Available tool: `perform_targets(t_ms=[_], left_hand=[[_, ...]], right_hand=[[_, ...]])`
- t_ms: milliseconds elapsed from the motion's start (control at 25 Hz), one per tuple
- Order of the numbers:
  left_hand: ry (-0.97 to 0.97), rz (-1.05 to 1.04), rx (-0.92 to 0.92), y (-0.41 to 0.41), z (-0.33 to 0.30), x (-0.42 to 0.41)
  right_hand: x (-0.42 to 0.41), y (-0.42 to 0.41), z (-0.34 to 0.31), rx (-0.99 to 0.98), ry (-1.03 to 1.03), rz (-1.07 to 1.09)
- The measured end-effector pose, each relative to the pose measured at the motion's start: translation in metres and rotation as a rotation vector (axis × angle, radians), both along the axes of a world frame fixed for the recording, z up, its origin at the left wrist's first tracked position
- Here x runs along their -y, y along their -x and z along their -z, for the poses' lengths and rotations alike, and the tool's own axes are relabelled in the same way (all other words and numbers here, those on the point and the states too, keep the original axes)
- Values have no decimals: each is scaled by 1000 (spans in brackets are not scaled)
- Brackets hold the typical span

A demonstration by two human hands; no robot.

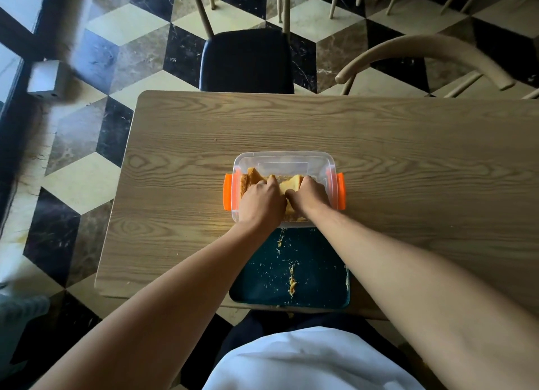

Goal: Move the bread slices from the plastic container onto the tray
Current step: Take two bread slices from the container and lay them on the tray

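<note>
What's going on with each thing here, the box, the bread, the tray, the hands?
Plastic container: lid off, orange clips hanging open, still holding bread.
Bread slices: inside the container, none on the tray yet.
Tray: on the table's near edge, only crumbs on it.
Left hand: inside the container, grip closed on bread.
Right hand: inside the container, grip closed on bread.

bread slices (pixel 288 185): mostly hidden by hands | fingertips: buried, grip perhaps closed | tray (pixel 320 273): arms overlap
</note>
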State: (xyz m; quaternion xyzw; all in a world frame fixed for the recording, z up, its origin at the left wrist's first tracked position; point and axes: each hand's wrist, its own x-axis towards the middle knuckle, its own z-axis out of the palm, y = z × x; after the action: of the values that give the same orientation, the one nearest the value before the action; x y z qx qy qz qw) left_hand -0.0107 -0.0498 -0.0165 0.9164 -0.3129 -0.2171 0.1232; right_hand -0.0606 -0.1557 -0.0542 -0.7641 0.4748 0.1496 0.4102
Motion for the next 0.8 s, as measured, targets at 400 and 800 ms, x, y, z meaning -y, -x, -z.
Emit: perform_targets(t_ms=[400, 800], left_hand=[[-108, -177, -58, -19, 12, 20], [50, -309, -124, -29, -2, 5]], right_hand=[[-2, 3, 9, -33, 115, -21], [10, 6, -35, 114, 252, -78]])
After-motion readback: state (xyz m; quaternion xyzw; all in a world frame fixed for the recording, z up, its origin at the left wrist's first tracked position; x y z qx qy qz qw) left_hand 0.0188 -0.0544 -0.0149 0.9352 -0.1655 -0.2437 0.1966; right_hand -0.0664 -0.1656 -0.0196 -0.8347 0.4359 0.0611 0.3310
